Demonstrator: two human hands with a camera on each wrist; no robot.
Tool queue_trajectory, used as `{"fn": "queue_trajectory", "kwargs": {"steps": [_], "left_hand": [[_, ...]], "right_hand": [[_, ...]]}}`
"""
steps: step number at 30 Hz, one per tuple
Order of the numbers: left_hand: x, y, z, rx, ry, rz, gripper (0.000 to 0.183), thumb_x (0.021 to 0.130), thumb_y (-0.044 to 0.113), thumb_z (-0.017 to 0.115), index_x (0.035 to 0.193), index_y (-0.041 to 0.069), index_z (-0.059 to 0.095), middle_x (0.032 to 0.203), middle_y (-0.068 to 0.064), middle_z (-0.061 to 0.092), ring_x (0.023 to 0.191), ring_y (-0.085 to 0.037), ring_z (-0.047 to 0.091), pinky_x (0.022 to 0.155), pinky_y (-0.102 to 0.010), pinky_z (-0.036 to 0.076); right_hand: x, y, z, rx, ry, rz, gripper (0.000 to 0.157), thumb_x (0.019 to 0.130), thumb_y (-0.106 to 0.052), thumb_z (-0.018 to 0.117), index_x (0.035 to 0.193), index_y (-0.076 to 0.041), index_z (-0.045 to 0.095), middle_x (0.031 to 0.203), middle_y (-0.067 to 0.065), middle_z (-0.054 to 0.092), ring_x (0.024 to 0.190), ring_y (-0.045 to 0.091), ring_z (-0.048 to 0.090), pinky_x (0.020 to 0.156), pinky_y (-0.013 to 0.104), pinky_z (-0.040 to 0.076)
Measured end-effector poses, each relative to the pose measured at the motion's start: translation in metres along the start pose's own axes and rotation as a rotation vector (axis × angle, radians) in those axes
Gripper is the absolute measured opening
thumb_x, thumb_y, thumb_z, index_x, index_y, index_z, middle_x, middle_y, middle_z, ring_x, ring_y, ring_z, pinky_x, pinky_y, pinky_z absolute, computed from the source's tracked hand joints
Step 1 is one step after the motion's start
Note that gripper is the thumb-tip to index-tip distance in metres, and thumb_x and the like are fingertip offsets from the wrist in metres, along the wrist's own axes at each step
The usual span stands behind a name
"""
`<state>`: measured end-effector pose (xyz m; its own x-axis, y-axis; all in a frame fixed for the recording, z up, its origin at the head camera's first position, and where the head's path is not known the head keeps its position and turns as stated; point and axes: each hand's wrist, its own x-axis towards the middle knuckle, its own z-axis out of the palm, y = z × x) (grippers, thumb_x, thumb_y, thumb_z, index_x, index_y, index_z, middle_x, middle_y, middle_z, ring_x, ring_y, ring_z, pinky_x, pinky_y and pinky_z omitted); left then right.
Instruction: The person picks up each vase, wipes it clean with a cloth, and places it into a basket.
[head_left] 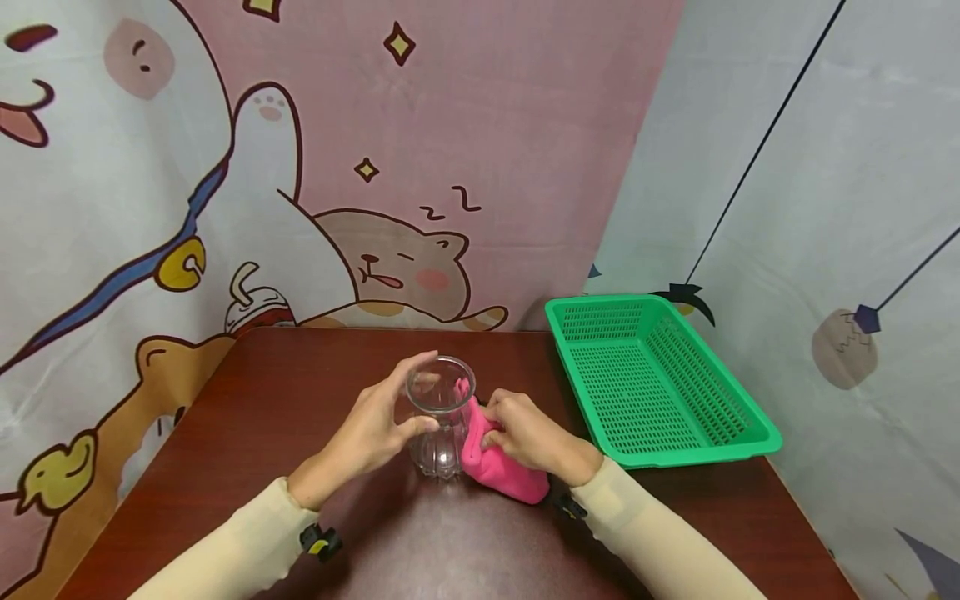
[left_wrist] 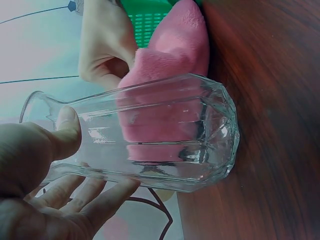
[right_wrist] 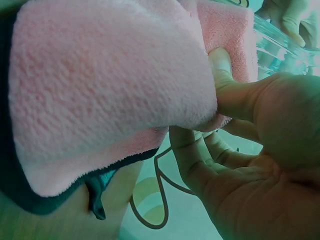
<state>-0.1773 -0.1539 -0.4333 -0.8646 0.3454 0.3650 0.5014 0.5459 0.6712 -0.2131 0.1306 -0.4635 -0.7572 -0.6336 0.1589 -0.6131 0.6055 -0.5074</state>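
Observation:
A clear glass vase (head_left: 441,446) with a flared rim and ribbed sides stands about upright at the middle of the table. My left hand (head_left: 369,421) holds it near the neck, thumb on the near side and fingers round the far side. In my right hand (head_left: 528,429) a pink cloth (head_left: 510,473) is pinched between thumb and fingers. The cloth lies against the vase's right side, and its lower part hangs toward the table. Up close in the right wrist view, the fluffy cloth (right_wrist: 115,75) has a dark edge and a small loop.
A green plastic basket (head_left: 592,408) with slotted walls sits on the right of the brown table (head_left: 247,417). Behind the table hangs a cartoon-printed fabric backdrop (head_left: 525,167), which also covers the right side.

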Motion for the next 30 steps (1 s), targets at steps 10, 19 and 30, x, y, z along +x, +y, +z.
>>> {"fn": "queue_trajectory", "kwargs": {"steps": [10, 19, 30], "left_hand": [[0.001, -0.001, 0.0, -0.018, -0.005, -0.001, 0.102, 0.092, 0.008, 0.099, 0.176, 0.026, 0.045, 0.148, -0.006, 0.082, 0.132, -0.037, 0.082, 0.114, -0.064, 0.062], [0.0, -0.001, 0.0, -0.012, -0.002, -0.005, 0.102, 0.092, 0.008, 0.098, 0.177, 0.027, 0.045, 0.149, -0.007, 0.081, 0.132, -0.037, 0.082, 0.113, -0.061, 0.063], [0.0, -0.001, 0.0, -0.012, -0.004, -0.014, 0.102, 0.092, 0.008, 0.098, 0.177, 0.027, 0.045, 0.149, -0.007, 0.081, 0.132, -0.037, 0.082, 0.111, -0.059, 0.065]], "right_hand": [[0.001, 0.005, 0.007, -0.043, -0.034, -0.027, 0.013, 0.098, -0.005, 0.093, 0.093, -0.017, 0.089, 0.094, 0.003, 0.071, 0.09, 0.012, 0.069, 0.076, 0.022, 0.058], [0.0, 0.008, 0.017, -0.092, -0.001, -0.053, 0.025, 0.093, 0.007, 0.091, 0.077, -0.01, 0.08, 0.087, 0.006, 0.069, 0.081, 0.012, 0.067, 0.069, 0.021, 0.054], [0.001, 0.005, 0.016, -0.075, -0.048, -0.016, 0.025, 0.096, 0.005, 0.09, 0.081, -0.014, 0.082, 0.077, 0.001, 0.074, 0.076, 0.004, 0.055, 0.066, 0.021, 0.047]]}}
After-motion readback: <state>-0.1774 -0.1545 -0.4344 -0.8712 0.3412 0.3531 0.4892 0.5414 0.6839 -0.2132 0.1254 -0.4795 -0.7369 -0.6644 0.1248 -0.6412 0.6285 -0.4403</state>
